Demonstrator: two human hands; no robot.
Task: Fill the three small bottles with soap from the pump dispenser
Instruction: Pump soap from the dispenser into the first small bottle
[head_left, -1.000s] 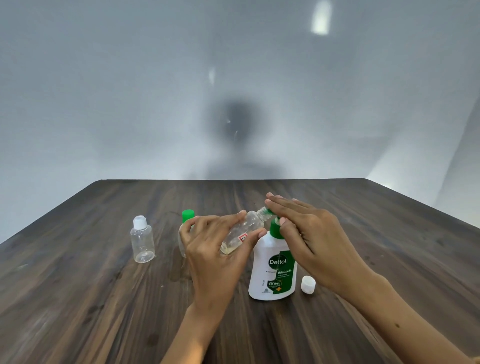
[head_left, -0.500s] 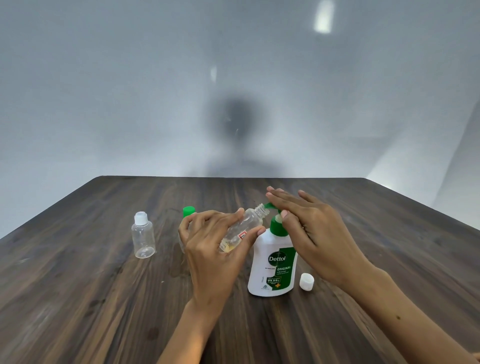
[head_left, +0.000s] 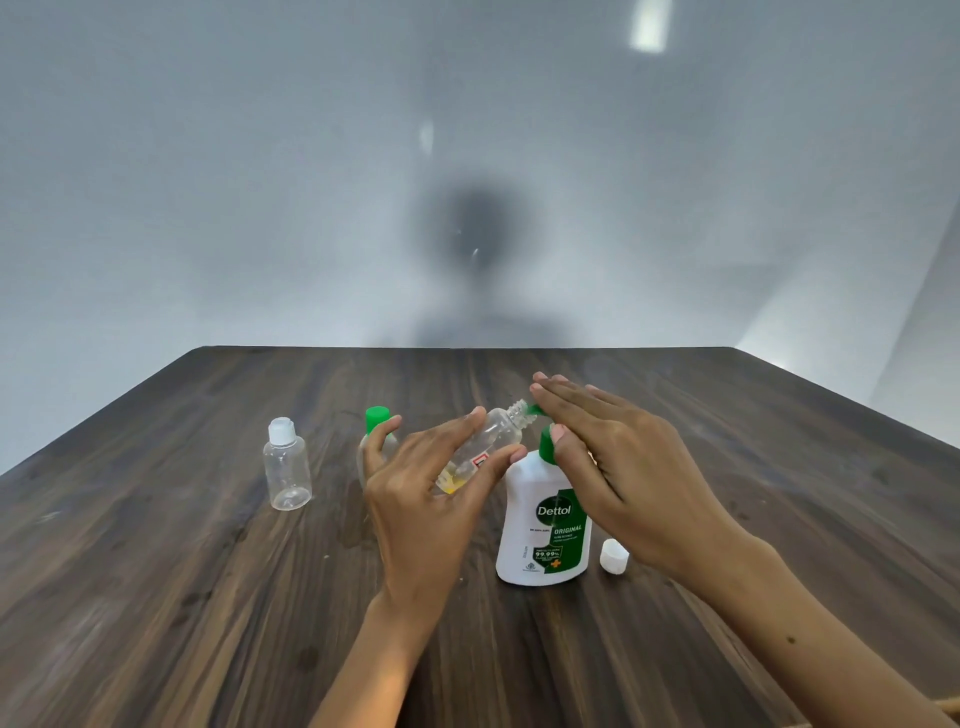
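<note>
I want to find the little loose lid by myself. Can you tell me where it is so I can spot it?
Find the big white Dettol pump dispenser in the middle of the dark wooden table. The small white cap lies on the table just right of its base, below the right hand. It is the only lid sitting off a bottle.

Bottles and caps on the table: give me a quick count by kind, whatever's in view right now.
Small bottles: 3, white-capped, green-capped, and an open one held tilted in the left hand
Pump dispenser: 1, under the right hand
Loose white cap: 1
Total: 5
</note>
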